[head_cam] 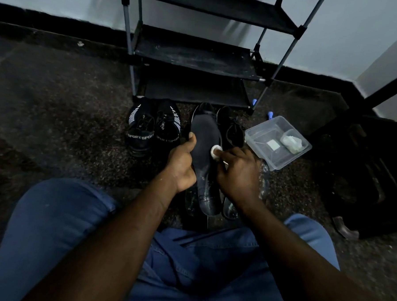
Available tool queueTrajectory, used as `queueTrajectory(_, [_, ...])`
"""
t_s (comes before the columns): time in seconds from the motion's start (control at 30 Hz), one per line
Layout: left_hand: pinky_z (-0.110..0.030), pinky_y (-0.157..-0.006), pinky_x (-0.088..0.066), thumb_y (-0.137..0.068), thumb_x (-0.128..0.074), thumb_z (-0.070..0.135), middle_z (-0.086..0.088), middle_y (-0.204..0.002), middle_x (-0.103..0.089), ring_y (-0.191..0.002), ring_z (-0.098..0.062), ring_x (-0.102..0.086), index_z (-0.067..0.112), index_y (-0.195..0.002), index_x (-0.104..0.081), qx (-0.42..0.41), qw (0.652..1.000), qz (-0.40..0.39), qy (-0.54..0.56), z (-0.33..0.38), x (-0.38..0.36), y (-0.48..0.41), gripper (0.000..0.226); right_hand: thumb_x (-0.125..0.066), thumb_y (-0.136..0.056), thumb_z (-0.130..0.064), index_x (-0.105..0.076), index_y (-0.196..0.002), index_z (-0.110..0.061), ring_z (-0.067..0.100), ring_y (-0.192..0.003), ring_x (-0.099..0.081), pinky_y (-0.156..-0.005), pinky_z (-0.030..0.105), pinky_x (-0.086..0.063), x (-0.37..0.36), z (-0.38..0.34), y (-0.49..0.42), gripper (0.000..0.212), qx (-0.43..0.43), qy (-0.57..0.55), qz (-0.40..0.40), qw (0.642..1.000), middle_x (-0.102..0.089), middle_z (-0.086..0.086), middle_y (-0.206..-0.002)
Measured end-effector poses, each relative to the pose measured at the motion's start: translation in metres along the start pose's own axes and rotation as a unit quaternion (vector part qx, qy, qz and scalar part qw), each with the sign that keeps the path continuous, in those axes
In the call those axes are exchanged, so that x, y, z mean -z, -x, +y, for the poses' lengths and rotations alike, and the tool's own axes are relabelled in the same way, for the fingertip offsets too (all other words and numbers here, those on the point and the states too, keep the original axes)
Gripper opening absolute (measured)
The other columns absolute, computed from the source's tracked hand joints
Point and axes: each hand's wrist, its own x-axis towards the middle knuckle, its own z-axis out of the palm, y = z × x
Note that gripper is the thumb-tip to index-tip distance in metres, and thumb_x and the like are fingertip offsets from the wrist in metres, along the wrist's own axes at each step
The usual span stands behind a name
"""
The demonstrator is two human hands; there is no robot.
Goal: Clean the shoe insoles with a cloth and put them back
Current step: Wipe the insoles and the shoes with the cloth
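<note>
I am holding the insole point(205, 137) up just in front of the shoe rack point(193, 58), above the dark shoes point(231, 129) standing there, so that, I judge, its top face is lying toward me with a brace behind it for rubbing. My left grip point(183, 165) is clamping the insole's left edge, thumb on top, while my right grip point(235, 170) is pinching the small white cloth point(216, 151) in curled fingers and pressing it onto the insole's right edge. The plastic tub point(262, 135) is sitting by the rack's right foot, probably for wetting the cloth.

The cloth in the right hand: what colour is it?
The cloth is white, clearest in the head view, against the dark insole.
</note>
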Motion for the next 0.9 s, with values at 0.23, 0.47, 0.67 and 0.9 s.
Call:
queueTrajectory(0.23, [-0.04, -0.094, -0.056, -0.103, -0.052, 0.05, -0.015, -0.129, -0.069, -0.119, -0.03, -0.067, 0.01, -0.138, -0.061, -0.011, 0.999, -0.006, -0.039, -0.01, -0.003, 0.004, 0.054, -0.058, -0.085, -0.031, -0.077, -0.113, -0.028, 0.031, -0.092, -0.059, -0.075, 0.043, -0.049, 0.001, -0.014, -0.014, 0.034, -0.049, -0.051, 0.042, 0.997, -0.07, 0.0, -0.096])
queueTrajectory(0.47, [-0.037, -0.081, -0.059, -0.103, -0.051, 0.05, -0.013, -0.121, -0.073, -0.109, -0.028, -0.072, 0.01, -0.132, -0.065, -0.031, 0.997, 0.009, -0.071, -0.008, 0.0, 0.0, 0.052, -0.053, -0.086, -0.032, -0.075, -0.116, -0.032, 0.031, -0.095, -0.053, -0.076, 0.041, -0.041, -0.003, -0.019, -0.01, 0.037, 0.004, -0.003, 0.026, 1.0, -0.063, -0.002, -0.094])
queueTrajectory(0.67, [-0.028, -0.059, -0.059, -0.097, -0.057, 0.057, -0.007, -0.103, -0.077, -0.076, -0.019, -0.075, 0.012, -0.123, -0.069, -0.037, 0.995, 0.06, -0.075, -0.005, 0.002, -0.007, 0.053, -0.053, -0.086, -0.036, -0.073, -0.12, -0.031, 0.028, -0.091, -0.051, -0.074, 0.042, -0.042, -0.015, -0.028, 0.017, 0.04, 0.106, 0.005, 0.007, 0.994, -0.062, -0.002, -0.094])
queueTrajectory(0.9, [-0.038, -0.074, -0.061, -0.089, -0.06, 0.067, -0.012, -0.123, -0.073, -0.108, -0.031, -0.072, 0.013, -0.132, -0.065, -0.018, 0.996, 0.048, -0.067, -0.009, 0.008, -0.012, 0.07, -0.058, -0.084, -0.033, -0.076, -0.113, -0.029, 0.029, -0.091, -0.053, -0.072, 0.042, -0.039, -0.007, -0.014, 0.015, 0.035, 0.23, 0.021, -0.008, 0.973, -0.066, -0.006, -0.097])
